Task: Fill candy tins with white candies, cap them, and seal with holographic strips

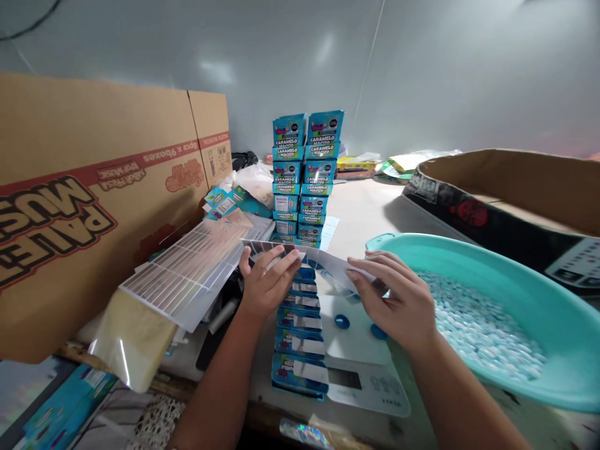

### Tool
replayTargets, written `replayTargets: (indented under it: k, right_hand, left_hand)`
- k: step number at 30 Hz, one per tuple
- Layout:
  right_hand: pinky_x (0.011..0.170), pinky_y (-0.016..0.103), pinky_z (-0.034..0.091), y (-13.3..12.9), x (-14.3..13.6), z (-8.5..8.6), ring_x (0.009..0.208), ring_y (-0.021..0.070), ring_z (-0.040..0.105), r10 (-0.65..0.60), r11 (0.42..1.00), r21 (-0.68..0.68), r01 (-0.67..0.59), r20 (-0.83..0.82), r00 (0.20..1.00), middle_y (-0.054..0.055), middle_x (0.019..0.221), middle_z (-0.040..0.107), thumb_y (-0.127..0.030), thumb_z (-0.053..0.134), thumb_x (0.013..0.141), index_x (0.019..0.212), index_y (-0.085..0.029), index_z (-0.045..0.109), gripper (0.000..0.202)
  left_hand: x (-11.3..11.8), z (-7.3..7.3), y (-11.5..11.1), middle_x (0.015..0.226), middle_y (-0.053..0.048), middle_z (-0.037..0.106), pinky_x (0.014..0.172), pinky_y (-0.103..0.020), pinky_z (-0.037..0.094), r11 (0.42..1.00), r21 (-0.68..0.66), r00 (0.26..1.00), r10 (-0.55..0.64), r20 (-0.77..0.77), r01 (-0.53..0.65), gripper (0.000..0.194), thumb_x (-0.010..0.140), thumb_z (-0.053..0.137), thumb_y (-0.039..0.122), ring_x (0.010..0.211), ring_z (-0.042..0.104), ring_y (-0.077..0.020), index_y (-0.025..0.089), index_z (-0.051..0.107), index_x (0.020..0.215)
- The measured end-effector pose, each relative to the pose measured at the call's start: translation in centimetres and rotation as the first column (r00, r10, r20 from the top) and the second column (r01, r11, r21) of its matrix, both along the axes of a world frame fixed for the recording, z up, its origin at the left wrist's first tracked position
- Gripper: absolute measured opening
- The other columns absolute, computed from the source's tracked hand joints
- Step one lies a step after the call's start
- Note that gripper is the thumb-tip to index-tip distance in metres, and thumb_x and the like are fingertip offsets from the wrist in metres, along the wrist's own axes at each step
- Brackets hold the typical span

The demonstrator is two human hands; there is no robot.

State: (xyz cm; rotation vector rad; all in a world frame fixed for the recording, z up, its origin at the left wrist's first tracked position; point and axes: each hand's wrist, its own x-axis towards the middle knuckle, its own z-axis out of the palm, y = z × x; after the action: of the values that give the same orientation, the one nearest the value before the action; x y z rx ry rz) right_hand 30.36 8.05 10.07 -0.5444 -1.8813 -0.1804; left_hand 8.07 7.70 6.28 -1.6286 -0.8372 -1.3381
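My right hand [398, 297] pinches one end of a curved strip of clear-and-white stickers [330, 259]. My left hand [268, 281] reaches over the strip's other end with its fingers spread, and a white sticker edge shows by its fingertips. Below the hands runs a row of blue candy boxes [300, 340], each with a pale sticker across it. Right of that row, partly under my right hand, sits a white kitchen scale [359, 340] with blue round pieces [342, 321] on it.
Stacked blue candy boxes [304, 175] stand behind. A large cardboard box [94, 181] and sticker sheets [187, 265] are at left. A turquoise tub [506, 256] of wrapped candies [478, 331] occupies the right, before a black open carton [469, 206].
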Motion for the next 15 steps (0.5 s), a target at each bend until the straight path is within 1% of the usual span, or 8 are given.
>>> replayTargets:
  k: [2,5,8,11,13,15]
  right_hand:
    - [0.074,0.035,0.059,0.1,0.0,-0.2,0.077,0.0193,0.07,-0.033,0.999,-0.03,0.033,-0.011,0.999,0.003,0.083,0.074,-0.009,0.065,0.091,0.106,-0.025,0.074,0.024]
    - [0.071,0.035,0.057,0.5,0.2,-0.8,0.076,0.0199,0.069,-0.151,0.983,-0.112,0.146,-0.043,0.988,0.005,0.085,0.075,-0.017,0.065,0.093,0.103,-0.024,0.075,0.016]
    - [0.066,0.032,0.054,0.8,0.3,-1.2,0.067,0.0172,0.066,-0.282,0.943,-0.207,0.261,-0.077,0.956,0.004,0.083,0.074,-0.024,0.065,0.095,0.101,-0.023,0.076,0.013]
    - [0.058,0.029,0.051,1.1,0.5,-1.3,0.058,0.0148,0.06,-0.365,0.905,-0.278,0.321,-0.123,0.923,0.002,0.077,0.071,-0.028,0.064,0.095,0.1,-0.023,0.076,0.014]
    - [0.057,0.028,0.05,1.4,0.7,-1.4,0.06,0.0156,0.062,-0.404,0.89,-0.29,0.352,-0.143,0.904,0.003,0.079,0.073,-0.029,0.063,0.094,0.099,-0.023,0.076,0.015]
    - [0.059,0.029,0.052,1.8,0.9,-1.5,0.066,0.0175,0.066,-0.434,0.883,-0.27,0.384,-0.154,0.888,0.004,0.084,0.075,-0.028,0.063,0.093,0.099,-0.023,0.077,0.016]
  left_hand:
    - [-0.1,-0.2,-0.1,0.095,0.002,0.082,0.13,-0.042,0.014,1.0,-0.019,1.0,-0.02,-0.012,0.02,0.013,0.089,0.076,0.014,0.103,0.075,-0.0146,0.025,0.069,0.09]
    - [-0.1,-0.3,-0.2,0.098,0.002,0.082,0.13,-0.042,0.018,0.995,-0.085,0.997,-0.058,-0.052,0.053,0.009,0.094,0.07,0.016,0.104,0.075,-0.0146,0.025,0.069,0.093]
    - [0.0,-0.4,-0.3,0.097,0.003,0.082,0.13,-0.04,0.021,0.986,-0.144,0.992,-0.099,-0.082,0.087,0.012,0.098,0.062,0.016,0.103,0.075,-0.0131,0.025,0.07,0.096]
    - [0.2,-0.4,-0.3,0.095,0.003,0.081,0.129,-0.039,0.023,0.979,-0.158,0.986,-0.143,-0.082,0.129,0.013,0.097,0.062,0.014,0.098,0.074,-0.0121,0.024,0.069,0.095]
    - [0.2,-0.3,-0.3,0.094,0.002,0.081,0.127,-0.038,0.029,0.969,-0.184,0.981,-0.179,-0.069,0.164,0.011,0.096,0.063,0.013,0.094,0.074,-0.0122,0.023,0.067,0.096]
    - [0.1,-0.2,-0.2,0.094,0.001,0.08,0.118,-0.036,0.041,0.952,-0.225,0.974,-0.224,-0.039,0.209,0.012,0.095,0.063,0.013,0.09,0.072,-0.0126,0.023,0.066,0.099]
